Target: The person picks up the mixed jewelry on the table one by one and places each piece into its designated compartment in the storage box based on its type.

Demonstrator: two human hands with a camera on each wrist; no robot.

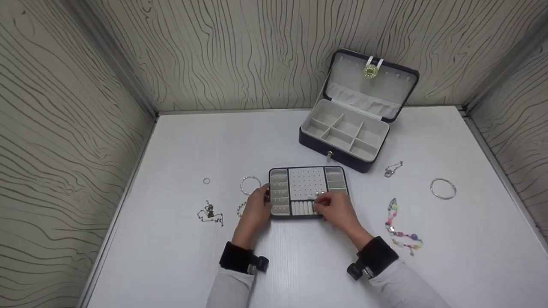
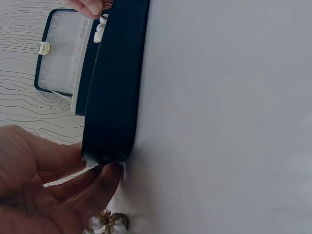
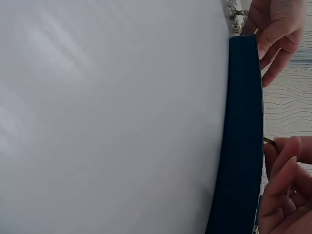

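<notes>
Lying furthest to your left is a tangled chain necklace [image 1: 209,210], with a small loose ring [image 1: 206,184] beyond it, spaced apart presumably to avoid snags. Next come a round bracelet [image 1: 242,185] and a pearl bracelet [image 2: 118,227], the latter partly hidden behind your left hand [image 1: 257,207]. That hand grips the left end of the tray [image 1: 306,182], thumb by the upper edge and fingers bent round the side wall, a hold that likely steadies it against pressure from the other side.

The tray lies flat on the table [image 1: 188,145] in front of you, its long side towards you, which suits work with both hands. Two pearly studs [image 1: 322,193] sit low on its white dotted panel; below, white rolls [image 1: 299,208] stand packed close, probably so their slots hug a band. Your right hand [image 1: 340,211] is over the right end of these, thumb and finger pinching a thin metal piece [image 3: 269,141], apparently a ring, by its edge, perhaps to leave the rest free.

Behind, the box [image 1: 317,146] stands with its lid raised, seemingly for easy reach. Further right are a fine chain [image 1: 390,170], a colourful bead string [image 1: 400,233] and a bangle [image 1: 431,188].
</notes>
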